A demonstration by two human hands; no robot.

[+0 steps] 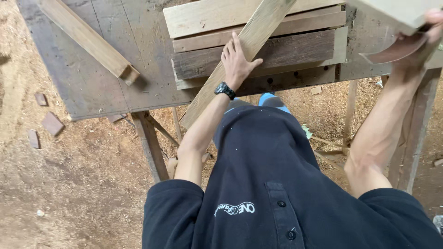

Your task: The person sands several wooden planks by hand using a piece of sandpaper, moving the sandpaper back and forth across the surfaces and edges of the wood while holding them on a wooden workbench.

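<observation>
A long pale plank [240, 60], rough-sawn with straight grain, runs diagonally from the top centre of the frame down toward the middle. The left hand [237, 62] lies flat on it, fingers [229, 47] spread slightly, thumb hooked over its right edge; a black watch [224, 89] sits on the wrist. In the upper right corner the right hand [427, 32] grips a pale board end [401, 11], fingers clamped on it. Beneath the plank, weathered grey-brown boards [277, 50] lie stacked on a worn, stained wooden desk [83, 78], where a squared timber [90, 39] rests at the upper left. Sawdust covers the dirt floor [69, 184], with small wood offcuts [51, 123] scattered at the left.
</observation>
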